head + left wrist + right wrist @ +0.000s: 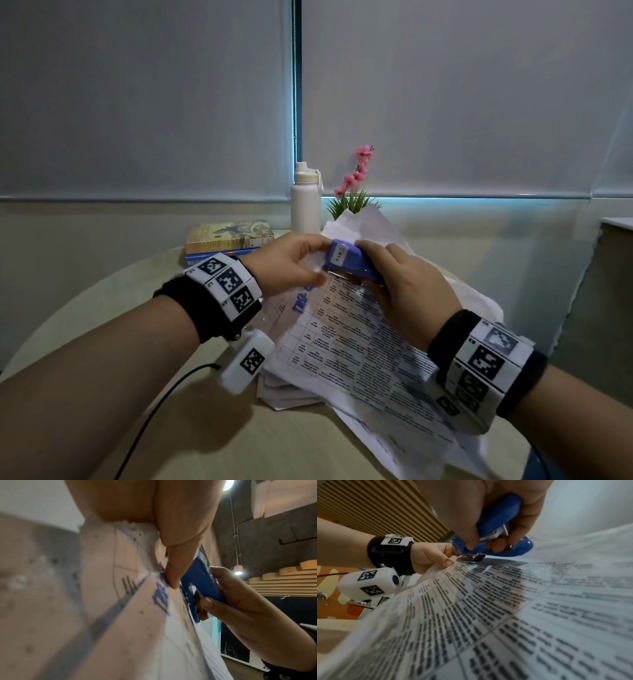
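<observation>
A blue stapler [352, 263] sits over the top corner of a stack of printed sheets [356, 339] held up above a round table. My right hand [404, 287] grips the stapler [496, 536], fingers wrapped over its top and thumb underneath. My left hand [291, 267] pinches the same corner of the sheets [471, 601] beside the stapler's mouth, thumb on the printed face. The left wrist view shows my left thumb [178, 566] on the paper [137, 615] against the stapler [202, 582]. The stapler's lower arm is partly hidden by paper.
More loose sheets [291, 394] lie under the stack on the beige round table [102, 315]. At the back stand a white bottle [305, 202], a small pink-flowered plant [356, 185] and stacked books [229, 240]. A black cable [154, 418] trails off my left wrist.
</observation>
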`<act>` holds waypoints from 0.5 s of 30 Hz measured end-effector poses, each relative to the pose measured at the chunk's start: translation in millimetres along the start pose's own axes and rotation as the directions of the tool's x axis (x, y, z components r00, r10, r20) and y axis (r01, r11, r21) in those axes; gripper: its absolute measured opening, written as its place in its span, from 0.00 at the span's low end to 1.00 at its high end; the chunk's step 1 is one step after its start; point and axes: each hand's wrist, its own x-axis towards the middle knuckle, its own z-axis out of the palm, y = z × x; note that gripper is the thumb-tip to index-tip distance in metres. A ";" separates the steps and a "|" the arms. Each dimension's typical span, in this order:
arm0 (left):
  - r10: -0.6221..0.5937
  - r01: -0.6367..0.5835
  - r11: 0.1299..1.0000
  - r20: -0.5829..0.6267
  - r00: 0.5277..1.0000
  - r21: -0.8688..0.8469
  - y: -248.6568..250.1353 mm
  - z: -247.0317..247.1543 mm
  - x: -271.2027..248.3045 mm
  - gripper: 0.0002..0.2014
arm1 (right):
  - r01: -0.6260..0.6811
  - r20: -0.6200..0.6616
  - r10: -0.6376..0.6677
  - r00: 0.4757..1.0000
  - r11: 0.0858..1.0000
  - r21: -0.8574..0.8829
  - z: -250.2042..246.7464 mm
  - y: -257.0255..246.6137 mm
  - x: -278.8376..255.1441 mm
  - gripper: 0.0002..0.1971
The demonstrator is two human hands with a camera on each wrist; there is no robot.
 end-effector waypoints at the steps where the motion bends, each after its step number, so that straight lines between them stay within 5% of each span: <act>1: 0.002 -0.002 1.000 -0.004 1.000 -0.015 -0.4 0.5 -0.3 0.25 | -0.012 -0.011 0.013 1.000 1.000 0.016 0.5 -0.2 0.7 0.22; 5: -0.001 -0.001 0.991 -0.012 1.000 -0.131 1.7 -1.0 -2.5 0.27 | -0.079 -0.031 0.084 0.996 0.987 0.141 1.8 -3.7 2.5 0.22; 15: -0.052 0.055 0.988 0.022 0.998 -0.143 8.6 1.0 -3.3 0.25 | 0.036 -0.096 -0.035 0.995 0.999 0.015 3.7 -3.6 6.4 0.25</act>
